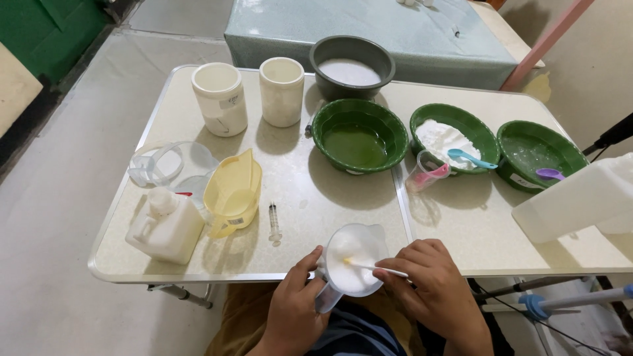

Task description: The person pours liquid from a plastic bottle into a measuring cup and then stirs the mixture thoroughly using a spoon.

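Both hands worked at the near edge of the folding table (198, 270). Her left hand (295, 310) curled around a clear plastic measuring cup (353, 264), fingers closed on its handle; the cup was round, translucent, spouted, and held a milky white liquid. Her right hand (432, 290) pinched a thin white stick (379, 268), its tip dipped into the liquid. Just beyond lay a small syringe (274, 223) beside a yellow plastic jug (234, 191).

small pale label (229, 101) on the white tub (219, 97), back left
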